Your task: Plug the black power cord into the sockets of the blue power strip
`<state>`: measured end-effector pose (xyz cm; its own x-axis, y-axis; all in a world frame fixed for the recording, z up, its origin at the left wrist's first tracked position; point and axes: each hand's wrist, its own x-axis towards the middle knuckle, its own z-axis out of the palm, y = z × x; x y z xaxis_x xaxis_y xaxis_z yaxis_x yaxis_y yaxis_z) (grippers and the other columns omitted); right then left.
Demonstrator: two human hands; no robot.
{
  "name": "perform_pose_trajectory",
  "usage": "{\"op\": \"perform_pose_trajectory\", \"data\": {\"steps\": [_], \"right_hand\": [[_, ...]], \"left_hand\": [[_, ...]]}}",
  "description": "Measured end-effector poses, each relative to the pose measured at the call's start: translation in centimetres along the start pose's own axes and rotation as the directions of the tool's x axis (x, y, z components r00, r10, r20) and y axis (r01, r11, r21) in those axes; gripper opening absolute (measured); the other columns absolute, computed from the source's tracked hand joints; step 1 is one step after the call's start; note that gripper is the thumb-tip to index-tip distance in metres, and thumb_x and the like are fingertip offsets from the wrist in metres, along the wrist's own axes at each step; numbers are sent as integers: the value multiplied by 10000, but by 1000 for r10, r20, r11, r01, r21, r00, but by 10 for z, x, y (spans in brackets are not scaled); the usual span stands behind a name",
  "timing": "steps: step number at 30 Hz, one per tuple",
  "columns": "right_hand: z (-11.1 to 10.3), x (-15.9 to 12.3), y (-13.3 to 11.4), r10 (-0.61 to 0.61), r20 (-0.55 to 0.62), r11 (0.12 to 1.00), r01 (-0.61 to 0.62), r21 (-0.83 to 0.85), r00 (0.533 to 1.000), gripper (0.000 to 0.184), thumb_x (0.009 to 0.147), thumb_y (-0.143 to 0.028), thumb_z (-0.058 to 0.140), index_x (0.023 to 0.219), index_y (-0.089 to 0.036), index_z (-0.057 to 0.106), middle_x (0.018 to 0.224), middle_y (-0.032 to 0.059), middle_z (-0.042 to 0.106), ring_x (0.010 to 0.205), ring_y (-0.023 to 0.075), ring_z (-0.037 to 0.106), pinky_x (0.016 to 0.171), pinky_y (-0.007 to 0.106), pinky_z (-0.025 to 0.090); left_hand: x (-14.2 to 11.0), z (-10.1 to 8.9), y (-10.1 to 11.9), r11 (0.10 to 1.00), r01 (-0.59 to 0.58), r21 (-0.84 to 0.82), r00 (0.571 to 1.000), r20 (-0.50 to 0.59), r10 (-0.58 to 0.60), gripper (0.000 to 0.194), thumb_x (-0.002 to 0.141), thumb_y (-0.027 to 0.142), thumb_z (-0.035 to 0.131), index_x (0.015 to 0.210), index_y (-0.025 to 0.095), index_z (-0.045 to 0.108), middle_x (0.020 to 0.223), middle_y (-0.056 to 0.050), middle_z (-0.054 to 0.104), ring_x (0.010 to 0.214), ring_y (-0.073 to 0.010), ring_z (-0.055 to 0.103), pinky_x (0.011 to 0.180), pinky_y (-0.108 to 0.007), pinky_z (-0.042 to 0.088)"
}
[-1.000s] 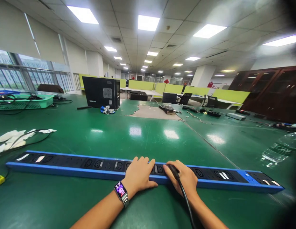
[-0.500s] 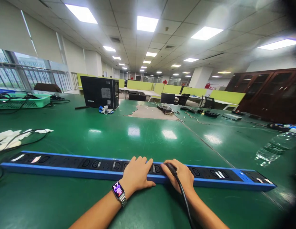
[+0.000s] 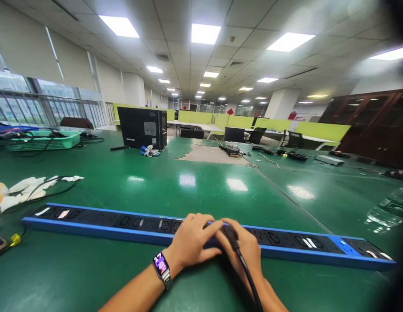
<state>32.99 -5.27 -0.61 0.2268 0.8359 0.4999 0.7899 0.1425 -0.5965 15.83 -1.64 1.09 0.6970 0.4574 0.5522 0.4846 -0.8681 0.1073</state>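
Note:
A long blue power strip (image 3: 100,221) with black sockets lies across the green table (image 3: 188,186) in front of me. My left hand (image 3: 190,240), with a smartwatch on its wrist, rests fingers-down on the strip's middle and presses on it. My right hand (image 3: 242,249) is right beside it, closed round a black plug (image 3: 228,233) whose black cable (image 3: 250,281) runs back along my forearm. The plug sits at a socket in the strip; the socket itself is hidden by my fingers.
White cloths and a black cable (image 3: 35,186) lie at the left. A green basket (image 3: 42,141) and a black computer case (image 3: 143,128) stand farther back. A clear plastic bottle (image 3: 388,210) lies at the right. Chairs and green partitions fill the background.
My two hands have drawn closer together over the strip's middle, and my right hand has shifted slightly left with the plug. The view has turned a little.

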Motion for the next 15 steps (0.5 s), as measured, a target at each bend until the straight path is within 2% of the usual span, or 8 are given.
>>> {"op": "perform_pose_trajectory", "data": {"steps": [2, 5, 6, 8, 10, 12, 13, 15], "right_hand": [[8, -5, -11, -52, 63, 998, 49, 42, 997, 339, 762, -359, 594, 1072, -249, 676, 947, 30, 746, 816, 217, 696, 697, 290, 520], [15, -8, -25, -186, 120, 962, 156, 224, 975, 322, 763, -209, 510, 1032, -223, 686, 990, 40, 739, 889, 194, 689, 795, 271, 515], [16, -9, -29, -243, 173, 936, 184, 301, 955, 328, 762, -174, 481, 1013, -216, 688, 1001, 43, 734, 909, 184, 681, 816, 262, 508], [14, -9, -38, -353, 316, 880, 198, 431, 880, 338, 750, -129, 459, 987, -208, 686, 1005, 44, 726, 908, 168, 666, 809, 245, 499], [10, -11, -44, -417, 433, 854, 181, 488, 799, 321, 725, -110, 484, 966, -201, 678, 990, 41, 714, 871, 160, 645, 773, 237, 490], [5, -14, -44, -447, 496, 859, 203, 469, 745, 272, 713, -123, 531, 935, -196, 670, 935, 34, 701, 805, 154, 616, 721, 235, 475], [3, -15, -41, -446, 516, 871, 224, 436, 732, 257, 726, -143, 552, 948, -199, 667, 900, 28, 691, 776, 151, 601, 701, 236, 466], [0, -17, -32, -420, 534, 901, 266, 343, 734, 276, 773, -209, 580, 1037, -213, 659, 833, 16, 668, 728, 145, 575, 676, 242, 451]], "left_hand": [[-7, -5, 11, 997, -71, -13, 994, -87, 70, 541, 788, 281, 623, 1299, 219, 456, 1224, -93, 567, 1028, -238, 534, 840, -382, 451], [-21, -13, 24, 997, -58, 50, 979, -195, 67, 360, 811, 172, 540, 1170, 200, 541, 1142, -86, 594, 999, -230, 528, 803, -372, 447], [-25, -16, 26, 995, -61, 81, 973, -218, 77, 264, 835, 172, 516, 1093, 197, 570, 1082, -76, 610, 976, -224, 532, 777, -361, 445], [-31, -21, 26, 985, -103, 137, 965, -228, 133, 129, 883, 210, 480, 950, 199, 590, 964, -53, 624, 915, -208, 541, 704, -332, 432], [-35, -26, 22, 971, -166, 170, 966, -172, 195, 171, 911, 328, 478, 863, 200, 581, 886, -39, 620, 844, -194, 544, 628, -310, 409], [-36, -32, 15, 946, -264, 190, 958, -59, 279, 282, 904, 446, 486, 780, 204, 563, 811, -25, 609, 754, -176, 535, 575, -301, 386], [-37, -37, 10, 930, -307, 204, 949, -3, 314, 302, 903, 453, 492, 741, 206, 553, 761, -15, 597, 707, -163, 524, 559, -296, 378], [-41, -49, -2, 911, -336, 240, 941, 50, 334, 254, 919, 349, 499, 715, 212, 561, 690, 1, 581, 657, -142, 518, 559, -284, 387]]}}
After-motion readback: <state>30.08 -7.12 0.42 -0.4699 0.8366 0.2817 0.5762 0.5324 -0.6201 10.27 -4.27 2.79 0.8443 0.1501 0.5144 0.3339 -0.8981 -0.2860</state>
